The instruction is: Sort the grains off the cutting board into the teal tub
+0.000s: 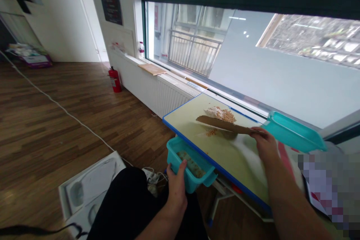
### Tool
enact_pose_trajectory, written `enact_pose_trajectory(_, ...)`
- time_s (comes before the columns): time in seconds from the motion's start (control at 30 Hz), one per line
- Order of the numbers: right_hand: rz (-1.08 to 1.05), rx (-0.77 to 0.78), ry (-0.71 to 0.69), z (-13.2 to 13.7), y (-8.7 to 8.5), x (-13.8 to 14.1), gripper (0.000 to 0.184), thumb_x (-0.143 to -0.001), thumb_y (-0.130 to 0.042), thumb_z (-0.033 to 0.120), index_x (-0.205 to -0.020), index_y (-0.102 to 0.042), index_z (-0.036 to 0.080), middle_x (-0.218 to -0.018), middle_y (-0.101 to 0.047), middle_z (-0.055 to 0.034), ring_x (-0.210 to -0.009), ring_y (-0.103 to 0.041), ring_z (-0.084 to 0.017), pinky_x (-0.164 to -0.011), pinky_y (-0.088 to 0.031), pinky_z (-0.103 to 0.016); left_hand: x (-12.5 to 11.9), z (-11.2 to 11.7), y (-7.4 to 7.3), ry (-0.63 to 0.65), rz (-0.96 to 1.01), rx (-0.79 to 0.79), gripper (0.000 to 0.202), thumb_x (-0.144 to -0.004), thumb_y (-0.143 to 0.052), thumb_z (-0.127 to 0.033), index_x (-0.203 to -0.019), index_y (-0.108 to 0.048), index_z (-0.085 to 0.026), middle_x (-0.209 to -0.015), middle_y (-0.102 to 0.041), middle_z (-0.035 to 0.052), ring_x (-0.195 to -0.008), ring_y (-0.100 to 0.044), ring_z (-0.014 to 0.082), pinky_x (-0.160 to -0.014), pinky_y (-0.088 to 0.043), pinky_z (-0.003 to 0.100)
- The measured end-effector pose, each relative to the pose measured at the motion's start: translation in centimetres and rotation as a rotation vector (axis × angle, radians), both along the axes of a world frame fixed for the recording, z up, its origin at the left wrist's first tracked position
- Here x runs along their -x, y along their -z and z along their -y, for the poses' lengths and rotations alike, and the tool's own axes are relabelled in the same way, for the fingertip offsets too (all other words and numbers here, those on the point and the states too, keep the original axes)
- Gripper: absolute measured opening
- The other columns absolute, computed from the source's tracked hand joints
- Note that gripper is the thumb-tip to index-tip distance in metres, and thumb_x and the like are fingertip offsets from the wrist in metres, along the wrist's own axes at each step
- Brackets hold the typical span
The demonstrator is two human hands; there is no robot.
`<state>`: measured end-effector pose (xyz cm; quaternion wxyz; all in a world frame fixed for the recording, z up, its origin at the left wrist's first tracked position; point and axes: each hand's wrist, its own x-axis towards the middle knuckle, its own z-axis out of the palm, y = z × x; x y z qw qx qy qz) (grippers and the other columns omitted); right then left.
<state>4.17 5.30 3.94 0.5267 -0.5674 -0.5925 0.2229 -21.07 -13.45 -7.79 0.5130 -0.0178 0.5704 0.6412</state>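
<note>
My left hand (176,183) grips the near rim of a small teal tray (189,165) held just below the blue front edge of a pale green table (225,153). The tray holds a thin layer of grain. My right hand (264,144) is closed on the end of a flat brown cardboard strip (222,123) that lies across the tabletop. A small heap of tan grain (223,113) lies beyond the strip, and a smaller patch of grain (211,132) lies on its near side.
A second teal tray (292,131) sits tilted at the table's right end by the window. A white radiator (152,90) runs under the window, with a red fire extinguisher (115,79) beside it. A white cable (56,103) crosses the wood floor. White foam packing (90,187) lies near my knee.
</note>
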Motion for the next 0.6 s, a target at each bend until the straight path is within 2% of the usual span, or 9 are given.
enact_pose_trajectory(0.2, -0.044, 0.016, 0.049, 0.3, -0.5, 0.3, 0.023, -0.049, -0.071, 0.034, -0.07, -0.072, 0.025, -0.071, -0.07, -0.001, -0.076, -0.063, -0.023, -0.078, -0.051, -0.039, 0.6, 0.0, -1.2, -0.039, 0.087, 0.029, 0.09, -0.084, -0.077, -0.045, -0.157, -0.028, -0.025, -0.148, -0.056, 0.0147, -0.135, -0.057, 0.0276, -0.108, -0.05, 0.039)
enact_pose_trajectory(0.37, -0.102, -0.013, -0.017, 0.0, 0.1, 0.3, 0.021, -0.052, -0.071, 0.032, -0.071, -0.072, 0.025, -0.076, -0.071, -0.0012, -0.081, -0.065, -0.023, -0.08, -0.054, -0.038, 0.9, 0.0, -1.9, -0.052, 0.111, 0.023, 0.085, -0.087, -0.075, -0.04, -0.157, -0.028, -0.025, -0.15, -0.054, 0.0144, -0.133, -0.058, 0.0246, -0.107, -0.05, 0.034)
enact_pose_trajectory(0.6, -0.178, -0.04, -0.032, -0.4, 0.8, 0.5, 0.021, -0.048, -0.076, 0.033, -0.069, -0.075, 0.028, -0.076, -0.073, -0.0008, -0.084, -0.065, -0.024, -0.089, -0.053, -0.042, 0.6, -0.3, -1.9, -0.089, 0.075, 0.049, 0.089, -0.085, -0.078, -0.039, -0.157, -0.029, -0.024, -0.147, -0.057, 0.0138, -0.131, -0.06, 0.0264, -0.108, -0.049, 0.038)
